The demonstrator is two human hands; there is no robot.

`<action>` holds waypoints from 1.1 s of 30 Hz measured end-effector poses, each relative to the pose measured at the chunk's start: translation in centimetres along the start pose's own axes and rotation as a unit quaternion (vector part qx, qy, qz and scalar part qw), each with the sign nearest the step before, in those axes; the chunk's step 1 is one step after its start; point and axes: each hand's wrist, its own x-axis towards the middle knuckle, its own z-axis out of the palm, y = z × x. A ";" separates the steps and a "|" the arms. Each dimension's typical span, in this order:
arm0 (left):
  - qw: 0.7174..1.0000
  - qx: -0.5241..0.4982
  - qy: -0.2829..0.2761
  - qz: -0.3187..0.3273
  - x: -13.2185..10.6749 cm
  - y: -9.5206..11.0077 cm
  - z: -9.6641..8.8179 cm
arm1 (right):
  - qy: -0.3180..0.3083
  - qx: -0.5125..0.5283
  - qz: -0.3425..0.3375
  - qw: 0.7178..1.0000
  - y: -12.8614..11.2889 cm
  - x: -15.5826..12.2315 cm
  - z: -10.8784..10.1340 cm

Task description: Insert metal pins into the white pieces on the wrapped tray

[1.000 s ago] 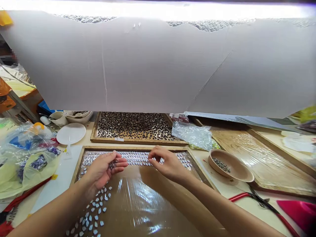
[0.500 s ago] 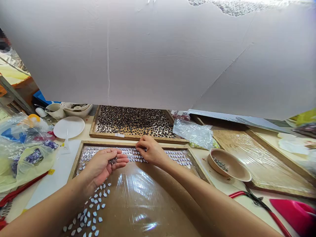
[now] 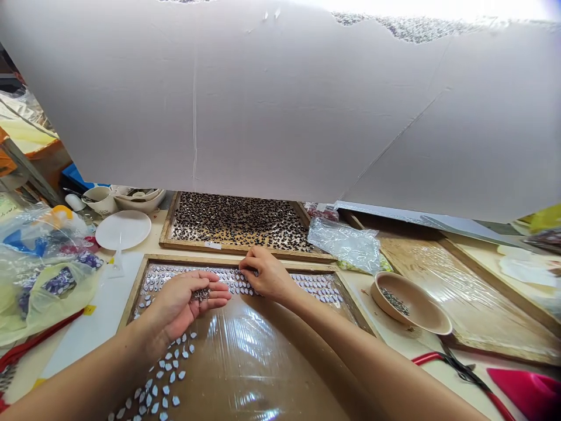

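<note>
"What lies nearest?"

"Loose pale leaf-shaped pieces (image 3: pixel 176 400), scattered down the left side of the front tray (image 3: pixel 175 259). They look thin and light, perhaps brittle at the tips, so I'd take each by its edges. The glossy film (image 3: pixel 245 345) there may be tacky; I can't tell by looking."

"And the hands?"

"Just beyond those, the left hand (image 3: pixel 186 301) is turned palm up, loosely cupped around a little heap of small metal pieces (image 3: pixel 201 294) on its fingers. The right hand (image 3: pixel 268 276) reaches further in, fingers curled down over the rows of pale pieces (image 3: pixel 315 285) at the tray's far side; whether it grips anything I can't tell, as the hand itself hides it."

"How would the metal handle?"

"Stiff and nearly weightless, I'd guess, and slippery enough to slide off a flattened palm (they're too tiny for me to make out their exact shape). A light pinch about the middle ought to do. They look jumbled, so one may drag its neighbour along."

"Anything further out?"

"Right of the tray, a brown bowl (image 3: pixel 425 309) stands on the tabletop (image 3: pixel 359 287) with similar-looking metal bits (image 3: pixel 394 301) inside. Beyond, a far tray (image 3: pixel 184 244) carries a spread of dark pieces (image 3: pixel 236 216)."
</note>
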 end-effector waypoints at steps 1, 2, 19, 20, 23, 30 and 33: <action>1.000 0.001 -0.001 0.001 0.0 0.0 0.0 | -0.003 -0.001 0.002 1.000 0.0 0.0 0.0; 1.000 0.002 -0.001 0.001 0.0 -0.1 0.0 | -0.006 -0.001 0.004 1.000 0.0 0.0 0.0; 1.000 0.008 0.004 -0.015 -0.2 0.1 0.4 | -0.006 0.010 0.023 1.000 0.0 -0.3 -1.1; 1.000 0.009 0.005 -0.015 -0.2 0.1 0.4 | -0.002 0.011 0.025 1.000 -0.2 -0.3 -1.4; 0.999 0.018 0.004 -0.029 -0.2 0.0 0.4 | 0.017 0.034 0.028 0.999 -1.5 -0.5 -2.2; 0.997 0.030 -0.053 -0.039 -0.5 -0.2 0.3 | -0.034 0.134 -0.015 0.990 -7.3 -2.4 -4.6; 0.998 0.034 -0.039 -0.024 -0.5 -0.1 0.2 | -0.039 0.124 -0.012 0.991 -7.3 -6.7 -6.9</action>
